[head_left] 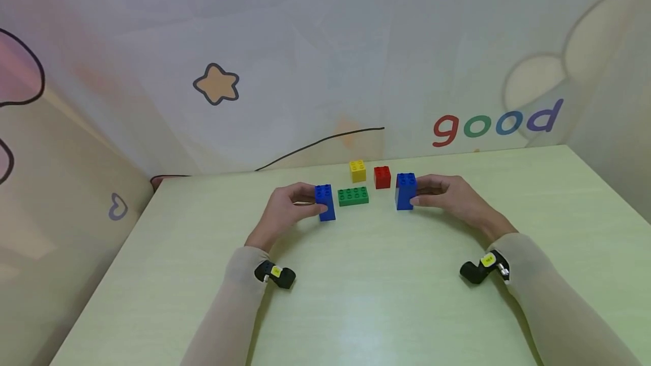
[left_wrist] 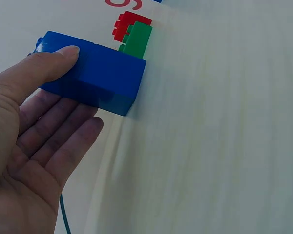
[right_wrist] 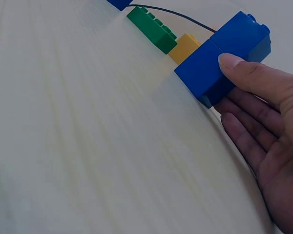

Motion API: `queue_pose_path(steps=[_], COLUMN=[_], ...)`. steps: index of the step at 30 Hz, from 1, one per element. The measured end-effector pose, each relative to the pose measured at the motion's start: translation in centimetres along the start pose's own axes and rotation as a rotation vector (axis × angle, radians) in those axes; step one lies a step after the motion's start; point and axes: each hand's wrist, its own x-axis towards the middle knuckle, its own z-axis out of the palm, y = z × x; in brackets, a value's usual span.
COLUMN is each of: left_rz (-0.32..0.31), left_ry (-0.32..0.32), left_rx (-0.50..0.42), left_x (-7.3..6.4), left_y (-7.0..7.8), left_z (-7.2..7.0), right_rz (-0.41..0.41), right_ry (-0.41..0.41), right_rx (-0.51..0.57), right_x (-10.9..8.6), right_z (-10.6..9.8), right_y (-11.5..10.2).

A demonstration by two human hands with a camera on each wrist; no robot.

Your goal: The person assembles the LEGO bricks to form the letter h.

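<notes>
while both hands are occupied, three smaller blocks lie loose between them on the pale table (head_left: 346, 287). the left hand (head_left: 286, 208) pinches the left blue block (head_left: 326, 197), thumb on one face and fingers behind, the grip parted only by the block's width. the right hand (head_left: 458, 199) holds the right blue block (head_left: 405, 192) in the same way. both blue blocks stand roughly upright, studs up, well apart; whether their lower ends touch the table cannot be told. the green block (head_left: 353, 197) lies near the left blue block, the yellow block (head_left: 358, 171) behind it, and the red block (head_left: 382, 178) just beside the right blue block. a seam in the right wrist view suggests that the right blue block is two bricks joined; the left one is probably alike. judged from this layout, stacking within each blue pair seems done, whereas the green, yellow and red blocks, untouched by either hand, appear not yet joined to anything.
</notes>
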Motion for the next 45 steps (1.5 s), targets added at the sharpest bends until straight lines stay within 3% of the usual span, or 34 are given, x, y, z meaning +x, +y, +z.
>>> queue_pose_path(steps=[16,45], left_rz=[0.013,0.036], left_ry=[-0.012,-0.008], left_rx=[-0.012,-0.027], left_x=[0.1,0.7], left_y=[0.2,1.5], left_z=[1.2,5.5], right_rz=[-0.010,-0.014], right_ry=[-0.006,-0.002], right_rx=[-0.005,-0.020], right_x=[-0.1,0.2], right_z=[0.0,0.2], right_y=[0.0,-0.1])
